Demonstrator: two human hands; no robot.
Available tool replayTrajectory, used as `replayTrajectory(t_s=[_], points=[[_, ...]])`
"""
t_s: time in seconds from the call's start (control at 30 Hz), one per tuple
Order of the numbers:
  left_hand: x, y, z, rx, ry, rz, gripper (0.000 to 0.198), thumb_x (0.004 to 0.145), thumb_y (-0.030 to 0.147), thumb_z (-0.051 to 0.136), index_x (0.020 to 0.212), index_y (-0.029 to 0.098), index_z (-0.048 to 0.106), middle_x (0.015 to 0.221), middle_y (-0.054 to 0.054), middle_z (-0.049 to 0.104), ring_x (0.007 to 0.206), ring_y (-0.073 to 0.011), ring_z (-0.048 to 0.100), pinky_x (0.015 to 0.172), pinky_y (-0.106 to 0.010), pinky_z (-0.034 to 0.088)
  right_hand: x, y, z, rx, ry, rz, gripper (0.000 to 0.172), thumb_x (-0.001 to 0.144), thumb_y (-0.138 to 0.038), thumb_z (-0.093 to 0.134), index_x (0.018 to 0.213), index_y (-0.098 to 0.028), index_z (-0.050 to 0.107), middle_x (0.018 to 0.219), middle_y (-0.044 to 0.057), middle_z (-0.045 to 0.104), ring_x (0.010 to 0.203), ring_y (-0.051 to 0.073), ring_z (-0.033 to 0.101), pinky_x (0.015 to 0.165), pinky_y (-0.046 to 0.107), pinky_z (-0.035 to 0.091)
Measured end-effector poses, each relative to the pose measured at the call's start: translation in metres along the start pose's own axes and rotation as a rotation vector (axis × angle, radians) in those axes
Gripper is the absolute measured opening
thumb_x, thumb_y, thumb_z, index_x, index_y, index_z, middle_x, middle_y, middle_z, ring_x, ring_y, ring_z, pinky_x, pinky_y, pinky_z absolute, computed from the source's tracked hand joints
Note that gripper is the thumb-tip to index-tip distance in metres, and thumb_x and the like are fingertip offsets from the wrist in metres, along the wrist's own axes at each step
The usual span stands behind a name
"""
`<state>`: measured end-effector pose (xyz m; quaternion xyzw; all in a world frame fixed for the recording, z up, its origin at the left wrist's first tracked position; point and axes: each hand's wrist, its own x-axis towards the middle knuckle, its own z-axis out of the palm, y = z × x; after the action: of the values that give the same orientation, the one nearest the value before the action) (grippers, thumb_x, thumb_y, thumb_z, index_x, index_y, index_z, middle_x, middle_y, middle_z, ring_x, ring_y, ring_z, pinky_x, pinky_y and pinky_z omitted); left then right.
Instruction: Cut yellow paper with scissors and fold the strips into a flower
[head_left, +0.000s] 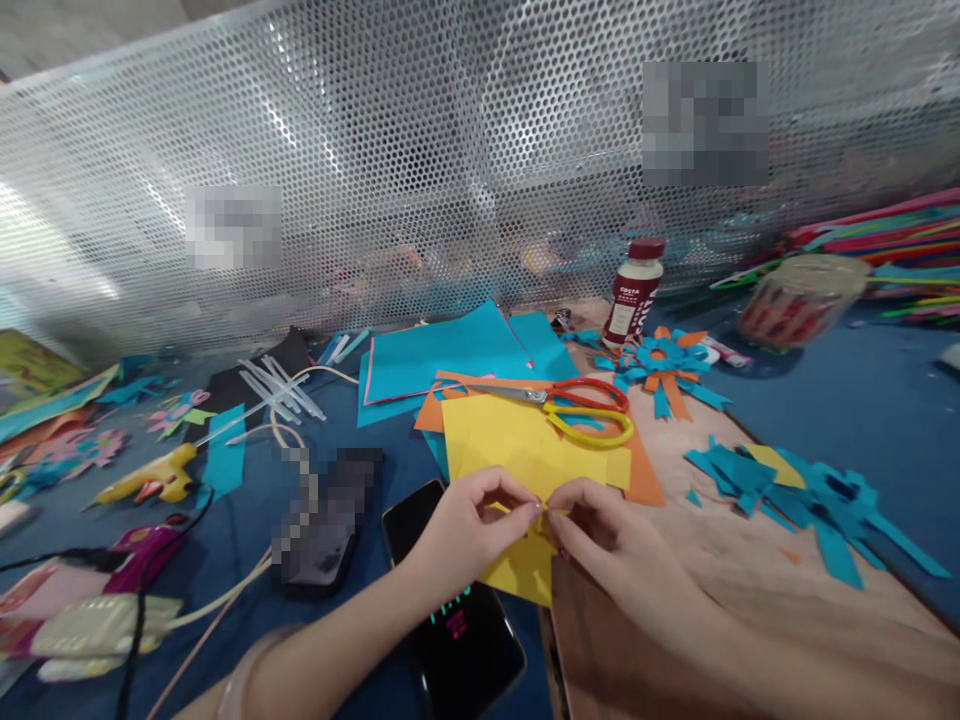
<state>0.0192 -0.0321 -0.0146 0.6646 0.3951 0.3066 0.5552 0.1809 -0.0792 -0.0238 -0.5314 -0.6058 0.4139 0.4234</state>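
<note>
My left hand [491,515] and my right hand [600,530] meet over the yellow paper [517,445], fingertips nearly touching. Each thumb and forefinger is closed in a pinch on a small piece of yellow paper [545,520], mostly covered by the fingers. Just beyond my hands, scissors [589,410] with one red and one yellow handle lie on the paper, blades pointing left. Orange paper [646,470] shows from under the yellow. Below my left forearm a black phone [469,650] lies with its screen lit.
Blue sheets [442,350] lie behind the scissors. Blue paper cut-outs [810,490] are at right, near a paper flower [660,355] and a Costa bottle [635,290]. A yellow glue gun [150,475], a power strip [105,625] and cords are left. A perforated metal screen [420,130] stands behind.
</note>
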Motion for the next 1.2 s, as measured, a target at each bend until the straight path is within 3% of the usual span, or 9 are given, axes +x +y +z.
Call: replayTrajectory(t_s=[0.7, 0.93, 1.2], points=[[0.0011, -0.0029, -0.0041, -0.096, -0.038, -0.012, 0.016, 0.074, 0.029, 0.065, 0.076, 0.014, 0.062, 0.078, -0.004, 0.065, 0.071, -0.0121, 0.057, 0.071, -0.025, 0.045, -0.0007, -0.0028, 0.0007, -0.024, 0.019, -0.017, 0.011, 0.083, -0.027, 0.048, 0.077, -0.019, 0.053, 0.067, -0.001, 0.055, 0.061, 0.012, 0.050, 0.057, 0.023, 0.042], [0.0022, -0.0038, -0.0046, -0.090, -0.043, -0.007, 0.015, 0.074, 0.028, 0.065, 0.075, 0.013, 0.062, 0.072, -0.003, 0.063, 0.069, -0.0118, 0.056, 0.069, -0.025, 0.044, -0.0024, -0.0009, 0.0016, -0.043, 0.008, -0.023, 0.011, 0.084, -0.027, 0.048, 0.078, -0.019, 0.053, 0.067, -0.001, 0.054, 0.061, 0.012, 0.049, 0.056, 0.024, 0.041], [-0.0017, -0.0010, -0.0015, -0.002, -0.006, 0.050, 0.014, 0.076, 0.027, 0.062, 0.076, 0.013, 0.063, 0.080, -0.006, 0.066, 0.075, -0.0145, 0.060, 0.071, -0.026, 0.046, -0.0015, 0.0064, 0.0024, -0.034, 0.005, -0.030, 0.013, 0.085, -0.029, 0.046, 0.078, -0.020, 0.051, 0.069, -0.001, 0.054, 0.063, 0.013, 0.051, 0.058, 0.025, 0.041]])
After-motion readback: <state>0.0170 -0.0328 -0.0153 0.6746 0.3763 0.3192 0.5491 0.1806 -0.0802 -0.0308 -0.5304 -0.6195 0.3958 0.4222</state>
